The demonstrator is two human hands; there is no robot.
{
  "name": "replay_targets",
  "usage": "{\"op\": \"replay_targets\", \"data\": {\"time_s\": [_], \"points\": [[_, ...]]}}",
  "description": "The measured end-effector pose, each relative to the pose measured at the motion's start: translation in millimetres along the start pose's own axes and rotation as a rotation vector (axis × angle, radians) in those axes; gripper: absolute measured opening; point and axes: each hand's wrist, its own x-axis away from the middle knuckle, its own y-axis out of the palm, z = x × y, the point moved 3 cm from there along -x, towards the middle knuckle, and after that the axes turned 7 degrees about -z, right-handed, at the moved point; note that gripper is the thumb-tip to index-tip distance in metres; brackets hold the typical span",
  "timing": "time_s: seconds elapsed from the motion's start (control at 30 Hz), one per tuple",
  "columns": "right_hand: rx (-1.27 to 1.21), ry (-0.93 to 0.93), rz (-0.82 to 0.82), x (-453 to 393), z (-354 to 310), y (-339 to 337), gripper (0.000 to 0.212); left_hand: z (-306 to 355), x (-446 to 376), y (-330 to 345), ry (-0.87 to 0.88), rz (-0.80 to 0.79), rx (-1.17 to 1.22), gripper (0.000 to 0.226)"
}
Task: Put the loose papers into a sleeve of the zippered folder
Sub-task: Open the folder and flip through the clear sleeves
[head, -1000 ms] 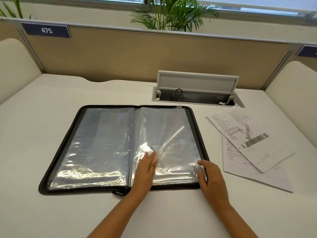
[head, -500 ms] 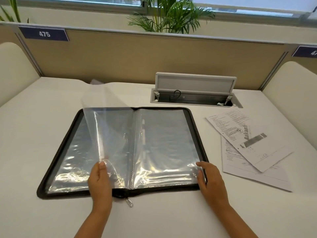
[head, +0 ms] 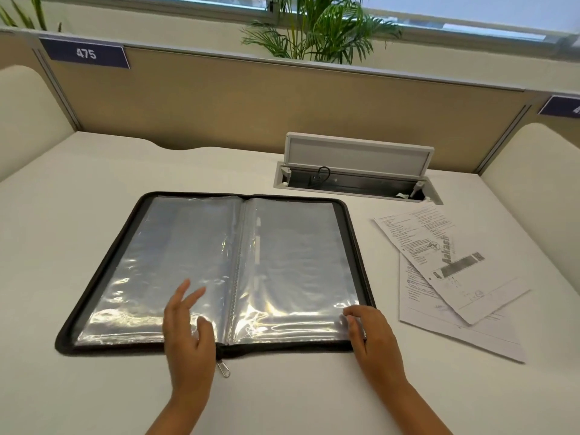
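Note:
The black zippered folder (head: 357,233) lies open flat on the white desk, its clear plastic sleeves (head: 175,255) spread on both sides of the spine. My left hand (head: 188,328) hovers with fingers apart over the near edge of the left-hand sleeves, holding nothing. My right hand (head: 373,334) rests on the folder's near right corner, fingertips touching the edge of the right-hand sleeves. Two printed loose papers (head: 445,265) lie overlapping on the desk to the right of the folder, untouched. A metal zip pull (head: 223,369) sticks out at the near spine.
An open cable box with a raised lid (head: 357,158) is set into the desk behind the folder and papers. A tan partition with a "475" label (head: 86,54) closes the back. Cream padded dividers (head: 25,114) stand at both sides.
My left hand carried a clear sleeve from the right side over to the left, laid it flat and let go. The right hand stayed at the folder's near right corner.

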Motion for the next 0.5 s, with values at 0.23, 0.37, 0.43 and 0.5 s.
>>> {"op": "replay_targets", "data": {"time_s": [0.23,0.37,0.43,0.5], "points": [[0.114,-0.167,-0.035,1.2,-2.8,3.1,0.034,21.1,9.2,20.4,0.005,-0.107,0.04,0.045],[0.069,-0.153,-0.052,1.6,-3.5,0.3,0.026,32.4,16.6,29.8,0.009,-0.17,0.038,0.046],[0.032,-0.133,-0.058,5.2,-4.2,-3.4,0.025,36.9,20.6,36.3,0.005,-0.2,0.038,0.045],[0.005,-0.078,-0.05,8.6,-1.9,-11.7,0.024,41.9,25.3,43.8,0.004,-0.224,0.043,0.045]]}}
